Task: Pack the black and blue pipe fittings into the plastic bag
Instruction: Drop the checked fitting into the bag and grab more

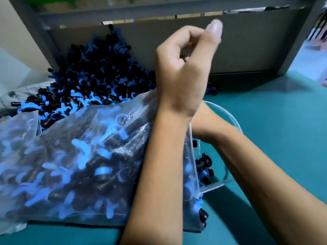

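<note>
I work at a teal table (276, 106). A grey shelf frame (247, 41) with a dark board stands behind it; a cream wall (16, 32) is at left.

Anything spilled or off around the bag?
Yes. A few fittings lie loose on the green table at the plastic bag's open right edge, apparently slipped out. The left hand is raised above the bag, fingers curled. The right hand is hidden behind the left forearm.
</note>
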Tool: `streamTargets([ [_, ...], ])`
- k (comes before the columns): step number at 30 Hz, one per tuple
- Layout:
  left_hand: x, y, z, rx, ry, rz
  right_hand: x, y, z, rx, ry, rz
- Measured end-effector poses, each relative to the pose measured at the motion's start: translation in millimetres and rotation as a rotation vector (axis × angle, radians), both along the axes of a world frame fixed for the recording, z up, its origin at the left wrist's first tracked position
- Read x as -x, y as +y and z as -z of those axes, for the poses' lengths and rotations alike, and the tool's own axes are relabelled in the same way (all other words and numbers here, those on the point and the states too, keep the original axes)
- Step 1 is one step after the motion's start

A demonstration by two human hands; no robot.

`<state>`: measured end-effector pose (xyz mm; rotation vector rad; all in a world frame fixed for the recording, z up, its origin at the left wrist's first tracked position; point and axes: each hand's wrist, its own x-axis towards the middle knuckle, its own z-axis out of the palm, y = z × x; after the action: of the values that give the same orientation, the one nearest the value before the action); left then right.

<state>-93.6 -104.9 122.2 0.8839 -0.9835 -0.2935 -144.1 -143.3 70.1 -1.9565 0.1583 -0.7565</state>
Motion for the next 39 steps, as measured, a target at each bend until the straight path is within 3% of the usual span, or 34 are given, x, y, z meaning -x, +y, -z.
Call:
streamTargets([
  [5, -11, -9, 15, 0.091, 0.091, -0.024, 48, -57, 3, -0.36, -0.131, -0.228],
  [6, -12, -12, 19, 0.1, 0.097, -0.029, 54, -75, 5, -0.452, -0.157, -0.139],
  [8, -11, -16, 25, 0.098, 0.084, -0.048, 50, -113, 21, -0.494, -0.104, 0.244],
  [10, -10, -20, 31, 0.08, 0.04, -0.071, 34, -159, 44, -0.226, 0.181, 0.729],
  [11, -9, -22, 33, 0.073, 0.018, -0.08, 27, -182, 54, -0.012, 0.38, 0.87],
  [13, -11, -25, 36, 0.061, -0.02, -0.09, 15, -212, 72, 0.383, 0.744, 0.856],
  [14, -11, -27, 37, 0.049, -0.038, -0.092, 10, -225, 80, 0.483, 0.85, 0.804],
  [17, -11, -32, 43, -0.056, -0.136, -0.147, -2, -245, 94, 0.552, 0.941, 0.763],
  [22, -10, -42, 61, -0.471, -0.458, -0.263, 4, -221, 93, 0.614, 0.76, 0.832],
  [26, -11, -40, 70, -0.706, -0.537, -0.299, 39, -179, 92, 0.362, 0.431, 0.911],
  [29, -12, -38, 66, -0.737, -0.527, -0.28, 64, -147, 85, -0.008, 0.091, 0.922],
  [31, -14, -37, 66, -0.757, -0.532, -0.261, 79, -126, 75, -0.409, -0.192, 0.734],
  [33, -15, -37, 67, -0.774, -0.52, -0.24, 88, -108, 67, -0.655, -0.309, 0.531],
  [36, -14, -36, 68, -0.753, -0.502, -0.205, 91, -89, 56, -0.765, -0.32, 0.339],
  [39, -15, -36, 65, -0.686, -0.43, -0.147, 88, -81, 47, -0.76, -0.306, 0.295],
])
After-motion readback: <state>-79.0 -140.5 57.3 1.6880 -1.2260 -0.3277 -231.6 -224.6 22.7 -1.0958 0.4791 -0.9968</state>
